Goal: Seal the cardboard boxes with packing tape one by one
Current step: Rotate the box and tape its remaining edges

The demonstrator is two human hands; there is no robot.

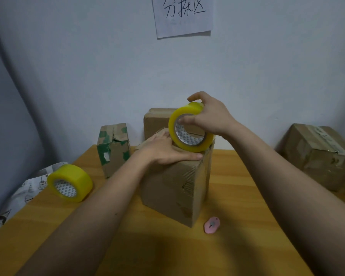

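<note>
Standing near the middle of the pale wooden bench (247, 196): a tall, scuffed brown cardboard box (175, 188), one corner turned toward the camera. Resting on its top at the far right edge, upright on its rim: a yellow-tinted roll of clear packing tape (187, 129) with a patterned white core. Clasped by the right hand (211, 118), thumb hooked inside the core and fingers curled over the top of the roll, so a closed grip on the tape. Pressed flat on the box top just beside the roll: the left hand (165, 150), palm down, fingers stretched out, thumb along the near edge, holding nothing. Whether any tape strip runs between roll and box cannot be told. Directly behind, against the pale wall (88, 66): a second plain brown carton (155, 120), partly hidden by the roll. To the left of that, a smaller cardboard box with torn green print (113, 148), its top flaps dented. On the bench at left, a spare yellow tape roll (70, 182) lying tilted, partly on a sheet of printed wrapping paper (22, 196). Near the front corner of the tall box, on the bench, a small pink round cutter (212, 225). Far right, a large taped brown carton (323, 154). High on the wall, a white paper sign with handwritten characters (183, 14).
</note>
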